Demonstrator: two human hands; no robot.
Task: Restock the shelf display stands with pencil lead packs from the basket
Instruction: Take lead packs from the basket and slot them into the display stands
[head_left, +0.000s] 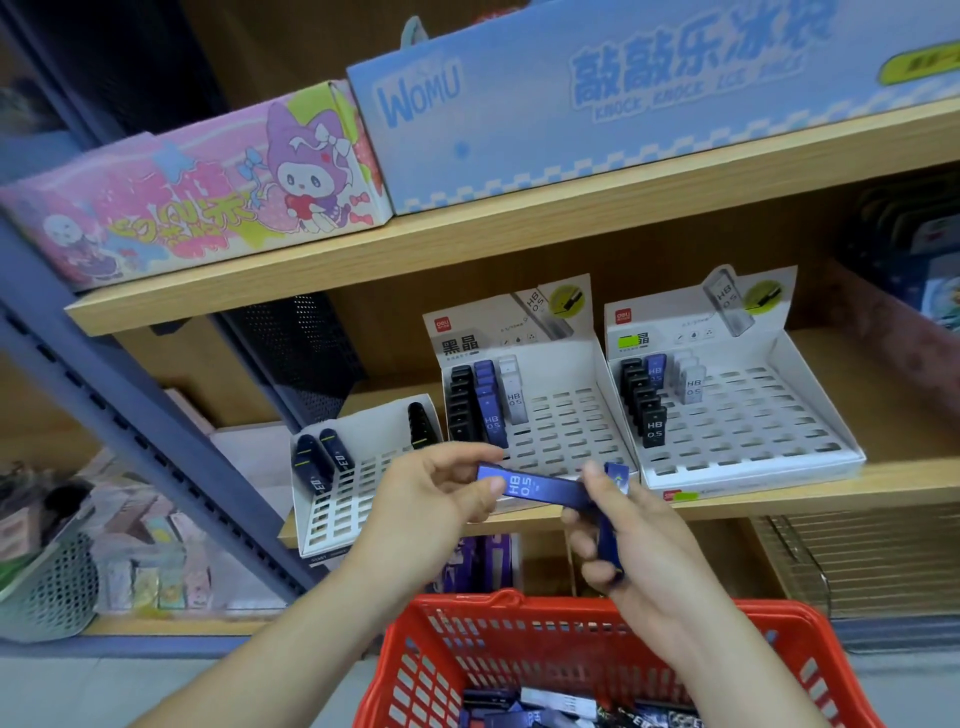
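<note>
A blue HB 0.5 lead pack lies crosswise between both hands, in front of the shelf edge. My left hand pinches its left end. My right hand touches its right end and grips at least one more blue pack upright in its curled fingers. Behind them the middle display stand holds rows of black, blue and white packs at its left. The right stand has black, blue and white packs too. The red basket below holds several loose packs.
A smaller white stand with dark packs sits at the left of the shelf. Pink and blue cartons fill the upper shelf. A grey perforated bin stands at lower left beside a slanted blue-grey upright.
</note>
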